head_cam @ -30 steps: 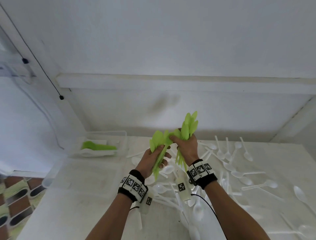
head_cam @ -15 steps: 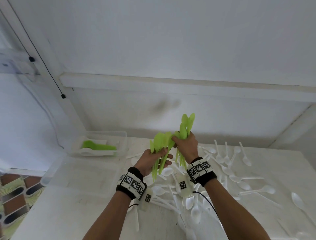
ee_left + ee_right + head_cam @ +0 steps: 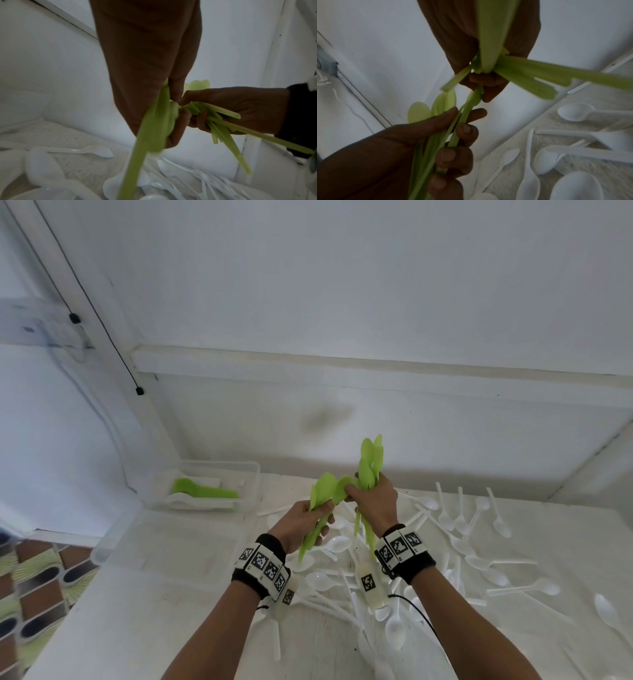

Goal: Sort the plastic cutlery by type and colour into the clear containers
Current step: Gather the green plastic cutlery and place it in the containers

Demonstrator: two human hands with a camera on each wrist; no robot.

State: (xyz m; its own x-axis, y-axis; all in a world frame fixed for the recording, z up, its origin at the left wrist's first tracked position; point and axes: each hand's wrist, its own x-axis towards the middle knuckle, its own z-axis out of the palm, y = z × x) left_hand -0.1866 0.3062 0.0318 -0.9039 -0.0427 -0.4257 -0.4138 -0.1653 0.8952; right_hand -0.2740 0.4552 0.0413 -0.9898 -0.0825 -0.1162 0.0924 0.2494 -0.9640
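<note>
Two bunches of green spoons are held up over the table (image 3: 144, 628), pretty much dead centre. One bunch of green spoons (image 3: 320, 508) is gripped by the left hand (image 3: 301, 522), fingers curled round the handles, bowls fanned up and handles hanging down. The other bunch (image 3: 370, 467) is clamped in the right hand (image 3: 376, 505), bowls pointing straight up. The right thumb and fingertips seem to be pinching the top of the left bunch too, though the wrist views are dark and blurry so that bit can't be called for sure.

Underneath and off to the right, white spoons (image 3: 493, 518) are scattered all over the tabletop, many piled across each other below the wrists. At the back left a clear container (image 3: 253, 474) is parked against the wall, with green cutlery (image 3: 202, 491) lying in it on top of something white. A second clear container (image 3: 164, 542) is set just in front of it, nearer the table edge. Marker-tagged bands (image 3: 263, 563) are worn on both wrists.
</note>
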